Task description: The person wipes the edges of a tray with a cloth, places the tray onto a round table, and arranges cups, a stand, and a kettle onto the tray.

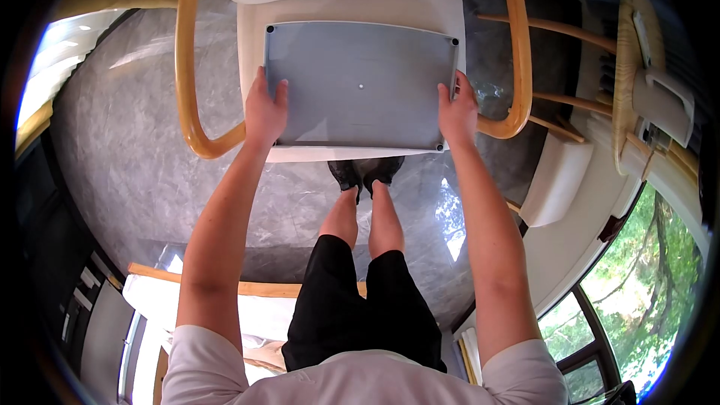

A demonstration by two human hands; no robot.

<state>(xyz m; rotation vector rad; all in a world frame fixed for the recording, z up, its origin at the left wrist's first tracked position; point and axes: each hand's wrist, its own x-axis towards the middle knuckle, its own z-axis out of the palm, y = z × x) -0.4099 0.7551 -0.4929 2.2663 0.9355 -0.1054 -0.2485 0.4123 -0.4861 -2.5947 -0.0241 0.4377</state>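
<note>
Pinching opposite edges with left hand [268, 111] and right hand [458, 112], we are holding 1 grey panel [360, 109] over a chair seat [252, 49].

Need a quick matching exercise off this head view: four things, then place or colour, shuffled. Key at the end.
Things
1. gray rectangular panel
2. left hand
3. shorts
4. chair armrest at picture left

Place or colour
A. black
B. light-brown wood
C. over the cream chair seat
D. at the panel's left edge, thumb on its face

Pairs: 1-C, 2-D, 3-A, 4-B
</note>
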